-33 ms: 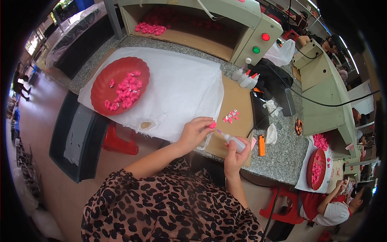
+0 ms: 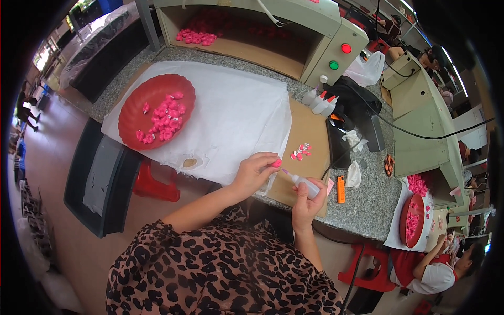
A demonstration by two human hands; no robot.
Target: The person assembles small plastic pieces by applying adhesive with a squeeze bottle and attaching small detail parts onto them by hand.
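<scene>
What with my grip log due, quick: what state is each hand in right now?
Left hand: closed, pinching a small pink piece.
Right hand: closed around a translucent squeeze bottle.

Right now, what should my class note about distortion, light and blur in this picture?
In the head view, the machine has bowed edges, and the picture's corners go black; in the head view, it is shaded inside, while its red lamp glows; in the head view, the left hand and right hand show no obvious motion blur, though the pink piece is too small for fine detail.
</scene>
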